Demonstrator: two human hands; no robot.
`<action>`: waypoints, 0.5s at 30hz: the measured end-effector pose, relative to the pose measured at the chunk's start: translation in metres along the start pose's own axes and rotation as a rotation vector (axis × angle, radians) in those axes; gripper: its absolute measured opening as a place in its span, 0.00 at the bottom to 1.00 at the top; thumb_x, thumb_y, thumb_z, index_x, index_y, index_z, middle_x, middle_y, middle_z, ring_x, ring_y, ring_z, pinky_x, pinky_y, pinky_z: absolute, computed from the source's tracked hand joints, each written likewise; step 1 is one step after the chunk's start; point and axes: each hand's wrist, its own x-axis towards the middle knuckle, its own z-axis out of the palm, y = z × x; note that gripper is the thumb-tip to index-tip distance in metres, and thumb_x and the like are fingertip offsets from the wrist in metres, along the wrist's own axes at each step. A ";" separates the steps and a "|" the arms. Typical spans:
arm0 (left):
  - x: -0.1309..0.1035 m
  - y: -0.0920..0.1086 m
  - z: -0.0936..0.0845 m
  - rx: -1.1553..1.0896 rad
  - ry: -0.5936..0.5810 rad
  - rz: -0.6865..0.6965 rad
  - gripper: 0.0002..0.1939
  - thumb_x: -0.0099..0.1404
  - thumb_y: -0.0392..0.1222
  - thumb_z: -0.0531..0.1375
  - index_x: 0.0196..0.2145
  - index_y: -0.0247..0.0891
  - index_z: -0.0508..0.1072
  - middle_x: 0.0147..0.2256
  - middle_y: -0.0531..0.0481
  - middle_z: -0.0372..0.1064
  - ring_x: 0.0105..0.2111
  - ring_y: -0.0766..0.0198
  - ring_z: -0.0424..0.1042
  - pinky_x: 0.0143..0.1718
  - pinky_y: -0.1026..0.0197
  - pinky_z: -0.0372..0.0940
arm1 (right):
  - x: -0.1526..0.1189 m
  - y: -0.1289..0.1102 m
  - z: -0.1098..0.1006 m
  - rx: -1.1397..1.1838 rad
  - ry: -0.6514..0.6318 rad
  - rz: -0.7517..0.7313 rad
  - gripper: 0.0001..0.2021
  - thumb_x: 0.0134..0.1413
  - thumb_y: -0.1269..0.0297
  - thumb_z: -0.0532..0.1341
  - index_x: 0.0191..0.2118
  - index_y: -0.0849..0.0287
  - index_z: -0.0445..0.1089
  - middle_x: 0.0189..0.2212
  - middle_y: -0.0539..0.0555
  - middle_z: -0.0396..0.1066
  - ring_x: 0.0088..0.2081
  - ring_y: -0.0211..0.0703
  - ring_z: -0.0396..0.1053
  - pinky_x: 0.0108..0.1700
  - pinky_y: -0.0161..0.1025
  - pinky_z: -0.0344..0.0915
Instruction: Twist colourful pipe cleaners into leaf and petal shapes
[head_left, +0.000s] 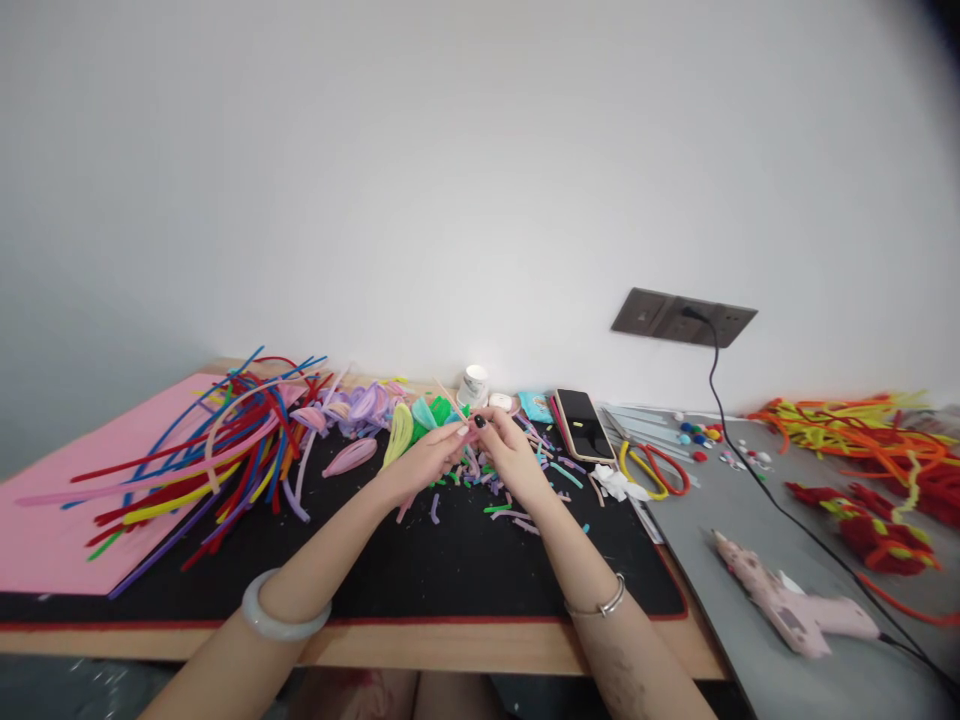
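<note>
My left hand (435, 455) and my right hand (504, 447) meet above the middle of the black mat (465, 580). Pinched between the fingertips of both is a pink pipe cleaner (452, 400), one end sticking up to the left. Cut bits of pipe cleaner (517, 518) lie scattered beneath and around the hands. Just left of them are a yellow looped piece (399, 434), green pieces (447, 411) and a pink looped piece (350, 457).
Long coloured pipe cleaners (225, 450) cover a pink sheet at left. A cup (474, 385), phone (583, 425), scissors (654, 470), pompoms (700, 435), glue gun (787, 600) with cord, and red-orange pieces (870, 525) stand or lie behind and right.
</note>
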 end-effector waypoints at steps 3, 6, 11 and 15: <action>-0.003 0.003 0.003 0.247 0.050 0.146 0.20 0.66 0.58 0.49 0.35 0.38 0.66 0.23 0.55 0.56 0.24 0.66 0.56 0.26 0.63 0.54 | -0.002 0.000 0.000 -0.118 0.058 -0.029 0.10 0.56 0.56 0.56 0.38 0.57 0.62 0.18 0.43 0.54 0.21 0.35 0.54 0.25 0.33 0.51; -0.005 0.005 0.007 0.557 0.100 0.248 0.16 0.69 0.51 0.46 0.34 0.38 0.67 0.31 0.48 0.67 0.34 0.58 0.66 0.36 0.58 0.59 | -0.002 -0.002 0.000 -0.239 0.121 -0.019 0.08 0.54 0.59 0.57 0.33 0.57 0.60 0.18 0.43 0.55 0.21 0.35 0.55 0.26 0.33 0.50; -0.008 0.008 0.010 0.783 0.106 0.297 0.15 0.70 0.45 0.42 0.38 0.38 0.65 0.35 0.44 0.68 0.36 0.54 0.68 0.38 0.56 0.58 | 0.000 -0.002 -0.004 -0.341 0.098 -0.024 0.15 0.58 0.56 0.52 0.24 0.58 0.59 0.18 0.46 0.58 0.23 0.37 0.56 0.27 0.35 0.49; -0.011 0.011 0.010 0.689 0.048 0.264 0.14 0.71 0.47 0.42 0.36 0.40 0.63 0.32 0.48 0.66 0.34 0.57 0.67 0.37 0.57 0.57 | 0.002 0.001 -0.006 -0.219 -0.015 0.022 0.17 0.58 0.59 0.49 0.19 0.58 0.56 0.17 0.47 0.55 0.22 0.36 0.53 0.26 0.35 0.48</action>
